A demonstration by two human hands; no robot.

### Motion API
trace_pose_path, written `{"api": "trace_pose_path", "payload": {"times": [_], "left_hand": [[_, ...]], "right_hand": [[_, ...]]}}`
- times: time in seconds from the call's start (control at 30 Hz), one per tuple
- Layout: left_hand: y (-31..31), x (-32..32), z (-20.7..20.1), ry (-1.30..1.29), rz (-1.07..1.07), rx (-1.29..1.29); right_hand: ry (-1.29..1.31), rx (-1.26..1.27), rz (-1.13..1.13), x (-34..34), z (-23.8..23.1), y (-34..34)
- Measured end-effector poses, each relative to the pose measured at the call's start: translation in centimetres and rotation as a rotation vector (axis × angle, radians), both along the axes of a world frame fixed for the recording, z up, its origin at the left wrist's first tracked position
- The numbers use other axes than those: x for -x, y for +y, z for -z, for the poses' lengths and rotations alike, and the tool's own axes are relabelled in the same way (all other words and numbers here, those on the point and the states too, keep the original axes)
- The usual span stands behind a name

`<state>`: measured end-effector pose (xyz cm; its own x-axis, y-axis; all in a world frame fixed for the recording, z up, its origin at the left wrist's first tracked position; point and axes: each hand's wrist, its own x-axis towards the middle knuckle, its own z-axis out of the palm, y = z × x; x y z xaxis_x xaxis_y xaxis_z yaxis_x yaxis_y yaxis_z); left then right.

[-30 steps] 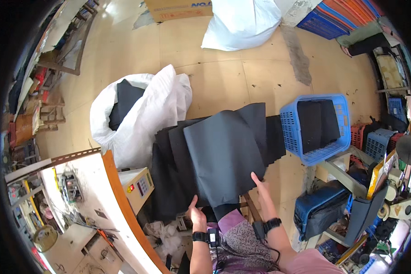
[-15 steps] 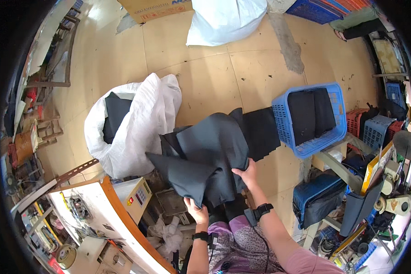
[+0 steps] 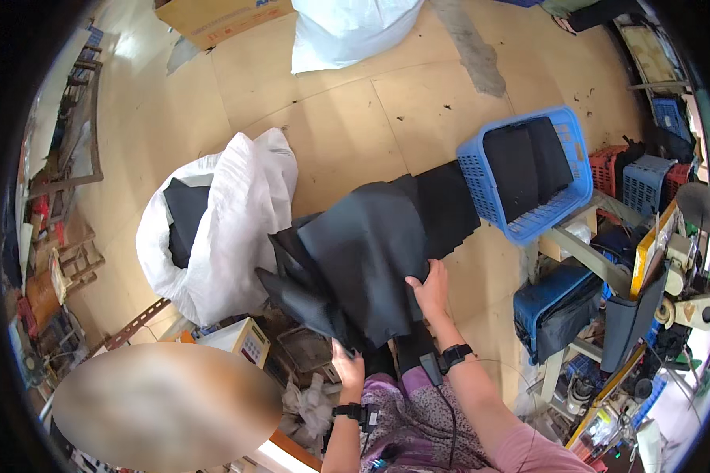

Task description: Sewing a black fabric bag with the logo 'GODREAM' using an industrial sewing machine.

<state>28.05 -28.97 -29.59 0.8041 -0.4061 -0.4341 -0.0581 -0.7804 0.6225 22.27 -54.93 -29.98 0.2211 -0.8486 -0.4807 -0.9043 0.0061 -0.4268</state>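
Observation:
A large sheet of black fabric (image 3: 363, 252) spreads in front of my lap, its left part folded over. My left hand (image 3: 345, 364) is closed on its lower left edge. My right hand (image 3: 431, 292) grips the right edge, with the thumb on top and the other fingers partly hidden. Beyond the sheet, a stack of black fabric pieces (image 3: 446, 206) reaches toward a blue plastic basket (image 3: 478, 189). More black pieces (image 3: 528, 169) lie in the basket. To the left, an open white woven sack (image 3: 241, 229) holds black fabric (image 3: 188, 217).
A white bag (image 3: 355, 35) and a cardboard box (image 3: 221, 20) stand on the tan floor at the far side. A cluttered metal frame (image 3: 584, 260) borders the right, with a blue crate (image 3: 556, 307) beneath it. At lower left, a blurred patch hides the bench.
The fabric's raised left flap has dropped lower, and the sheet lies flatter between my hands. Both hands keep their hold. The whole view has shifted a little.

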Motion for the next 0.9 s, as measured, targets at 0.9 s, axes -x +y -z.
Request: {"api": "trace_pose_path", "payload": {"times": [0.9], "left_hand": [[-16.8, 0.3, -16.2, -0.011, 0.704, 0.303]], "right_hand": [[-0.898, -0.617, 1.019, 3.9, -9.6, -5.0]]}}
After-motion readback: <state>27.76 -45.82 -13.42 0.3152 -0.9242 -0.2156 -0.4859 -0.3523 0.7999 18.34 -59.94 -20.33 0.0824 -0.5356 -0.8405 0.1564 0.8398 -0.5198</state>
